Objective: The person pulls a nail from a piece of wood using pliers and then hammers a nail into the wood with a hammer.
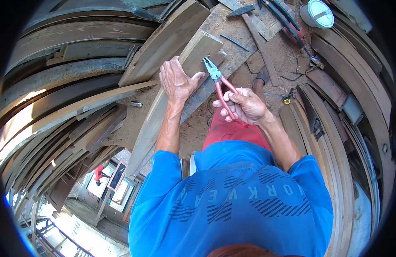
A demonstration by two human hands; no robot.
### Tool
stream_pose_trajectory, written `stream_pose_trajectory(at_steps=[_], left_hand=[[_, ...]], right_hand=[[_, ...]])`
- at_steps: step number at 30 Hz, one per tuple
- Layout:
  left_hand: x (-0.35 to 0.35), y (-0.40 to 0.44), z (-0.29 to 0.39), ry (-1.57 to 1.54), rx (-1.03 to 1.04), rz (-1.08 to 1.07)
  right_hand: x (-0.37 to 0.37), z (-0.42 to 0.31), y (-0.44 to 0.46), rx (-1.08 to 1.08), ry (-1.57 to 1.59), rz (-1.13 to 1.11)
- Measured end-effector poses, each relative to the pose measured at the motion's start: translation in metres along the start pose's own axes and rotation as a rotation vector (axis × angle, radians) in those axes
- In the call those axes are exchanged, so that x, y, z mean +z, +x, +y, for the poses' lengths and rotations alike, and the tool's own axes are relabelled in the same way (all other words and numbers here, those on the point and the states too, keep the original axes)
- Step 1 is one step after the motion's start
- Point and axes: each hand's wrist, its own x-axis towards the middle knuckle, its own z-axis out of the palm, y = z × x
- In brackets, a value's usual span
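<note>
The pliers (214, 74) pair red handles (222, 98) with a silvery-grey metal head. The plank (200, 45) is pale tan, the sawdust (193, 124) a darker brown. The shirt (232, 197) is bright blue — blocks of dark diagonal stripes, lighter lettering — and the legwear (234, 130) red. The hammer (254, 36) has a blackish head and brown handle; the tape measure (287, 101) is yellow and black, the bucket (318, 10) whitish.

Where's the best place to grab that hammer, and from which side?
Probably the lower half of its long handle, coming from your own side: the handle's free end points back toward you, while the head lies at the far end. Your right hand is nearer, but it holds the pliers, so put those down first.
</note>
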Motion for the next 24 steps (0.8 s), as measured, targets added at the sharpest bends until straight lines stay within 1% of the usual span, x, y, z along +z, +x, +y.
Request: stream_pose_trajectory(at_steps=[1,2,5,8,11,19,23,24], left_hand=[[0.0,0.0,0.0,0.004,0.001,0.0],[0.0,0.0,-0.001,0.001,0.001,0.0],[0.0,0.0,0.001,-0.004,0.005,0.007],[-0.001,-0.001,0.003,0.004,0.0,0.012],[-0.002,-0.001,0.004,0.01,0.003,0.009],[0.001,-0.005,0.004,0.018,0.005,0.036],[-0.002,-0.005,0.01,0.031,-0.027,0.023],[-0.003,-0.005,0.011,0.035,-0.028,0.024]], right_hand=[[0.003,0.0,0.001,0.0,0.016,0.02],[0.008,0.001,0.001,0.008,0.003,0.085],[0.013,0.006,0.004,0.04,-0.012,0.133],[0.014,0.008,0.003,0.002,-0.062,0.116],[0.011,0.011,0.006,0.015,-0.077,0.101],[0.02,0.014,0.0,0.062,0.131,0.075],[0.02,0.013,-0.002,0.087,0.224,0.059],[0.02,0.013,-0.002,0.059,0.096,0.088]])
